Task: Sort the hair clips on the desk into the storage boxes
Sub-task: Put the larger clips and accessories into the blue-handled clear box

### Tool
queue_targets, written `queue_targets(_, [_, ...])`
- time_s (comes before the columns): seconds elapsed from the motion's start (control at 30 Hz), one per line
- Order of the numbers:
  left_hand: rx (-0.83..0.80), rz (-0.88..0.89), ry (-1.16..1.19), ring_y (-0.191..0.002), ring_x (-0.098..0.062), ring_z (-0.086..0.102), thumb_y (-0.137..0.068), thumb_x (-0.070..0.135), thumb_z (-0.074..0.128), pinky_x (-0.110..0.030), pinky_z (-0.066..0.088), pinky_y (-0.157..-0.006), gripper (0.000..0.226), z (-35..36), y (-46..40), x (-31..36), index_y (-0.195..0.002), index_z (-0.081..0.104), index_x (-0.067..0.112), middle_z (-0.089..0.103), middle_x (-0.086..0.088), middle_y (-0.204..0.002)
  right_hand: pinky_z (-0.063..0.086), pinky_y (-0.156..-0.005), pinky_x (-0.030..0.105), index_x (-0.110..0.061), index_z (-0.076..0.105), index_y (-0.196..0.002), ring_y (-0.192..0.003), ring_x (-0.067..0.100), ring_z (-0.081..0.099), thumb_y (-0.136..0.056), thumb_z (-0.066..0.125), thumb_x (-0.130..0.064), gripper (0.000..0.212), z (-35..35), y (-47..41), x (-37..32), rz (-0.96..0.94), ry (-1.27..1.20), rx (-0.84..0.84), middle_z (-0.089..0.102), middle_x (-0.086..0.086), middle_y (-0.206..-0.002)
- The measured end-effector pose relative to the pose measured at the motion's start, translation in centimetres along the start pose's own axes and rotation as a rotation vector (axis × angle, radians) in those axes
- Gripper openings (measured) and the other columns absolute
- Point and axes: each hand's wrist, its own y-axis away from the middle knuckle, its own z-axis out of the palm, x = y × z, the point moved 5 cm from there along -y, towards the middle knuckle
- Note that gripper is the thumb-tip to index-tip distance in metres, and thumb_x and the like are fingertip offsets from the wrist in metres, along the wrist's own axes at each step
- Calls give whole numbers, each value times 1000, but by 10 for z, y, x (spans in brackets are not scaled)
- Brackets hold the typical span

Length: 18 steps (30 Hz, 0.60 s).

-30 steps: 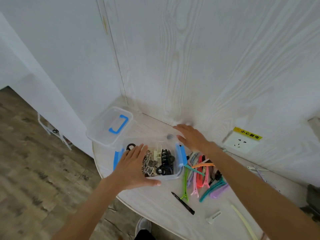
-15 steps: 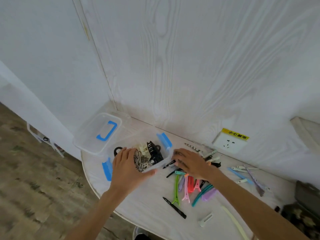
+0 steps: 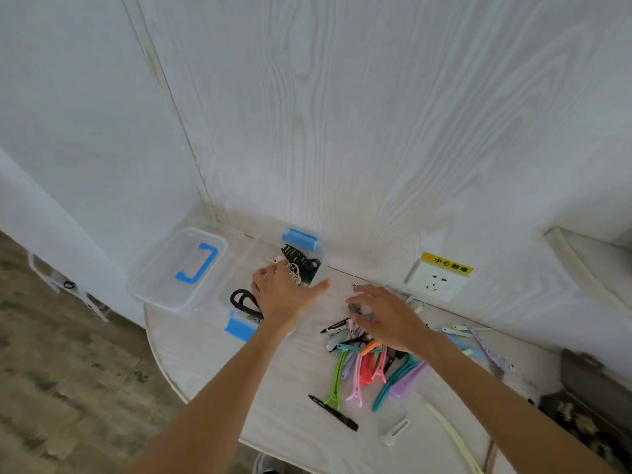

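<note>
A clear storage box (image 3: 260, 244) with blue latches stands near the wall, holding black claw clips (image 3: 301, 263) and metal clips. My left hand (image 3: 284, 295) lies over the box's right side, fingers spread and thumb out to the right. My right hand (image 3: 386, 314) hovers over the pile of coloured hair clips (image 3: 369, 367) on the desk, fingers bent down onto small dark clips; whether it pinches one is hidden. A black clip (image 3: 333, 412) and a white clip (image 3: 395, 432) lie nearer to me.
The box's clear lid (image 3: 160, 275) with a blue handle lies to the left, at the desk's (image 3: 284, 412) rounded edge. A wall socket (image 3: 436, 280) with a yellow label is at the back. Pale clips (image 3: 468, 331) lie at right, beside a dark box (image 3: 595, 388). A yellow strip (image 3: 453, 436) lies in front.
The box has turned and slid back towards the wall under my left hand. My right hand has stayed over the clip pile.
</note>
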Motion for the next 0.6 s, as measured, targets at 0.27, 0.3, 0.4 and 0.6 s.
queue_targets(0.27, [400,84,155,-121,-25,45,-90,32,56,-38,36,-100,34,-98,6,-50,-118,58,15,58,-5,-125,43,-89,27,-24,65,-110,-105,11,55,-93,50,-25,22,-38,-47,-85,-65,-198,162,64,-6,-110])
queue_targets(0.3, [462,50,168,-120,-28,45,-90,25,57,-40,37,-98,30,-112,5,-66,-117,59,13,58,-7,-125,42,-90,27,-23,64,-111,-107,12,55,-93,50,-25,23,-39,-57,-99,-89,-188,160,64,-5,-112])
queue_targets(0.4, [534,-196,229,-122,-35,41,-87,16,61,-44,35,-99,36,-144,2,-119,-121,54,7,49,-16,-131,35,-102,31,-22,57,-121,-121,18,47,-93,49,-25,30,-29,-91,-139,-143,-117,130,58,-2,-126])
queue_targets(0.6, [36,-724,806,-124,-37,44,-90,39,57,-45,43,-100,67,-115,-10,-187,-136,34,-3,42,-20,-138,-2,-116,49,-21,27,-145,-145,19,9,-99,17,-36,49,31,-130,-196,-177,241,-90,21,5,-155])
